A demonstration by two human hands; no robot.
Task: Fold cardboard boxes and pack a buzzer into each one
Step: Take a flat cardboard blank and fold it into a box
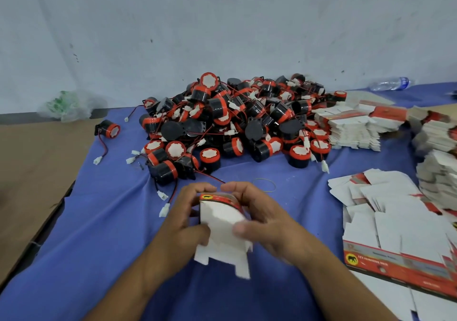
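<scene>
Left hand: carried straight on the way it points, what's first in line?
The box that the left hand already grips; beyond it, likely the right hand, though depth is unclear.

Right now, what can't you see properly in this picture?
Head view, inside of the box: hidden by its white flaps and by the left hand and right hand.
Head view, stacks of flat boxes: cut off by the right edge.
Head view, bottle label: blurred, too small to read.
Head view, buzzers deep in the pile: buried under others.
</scene>
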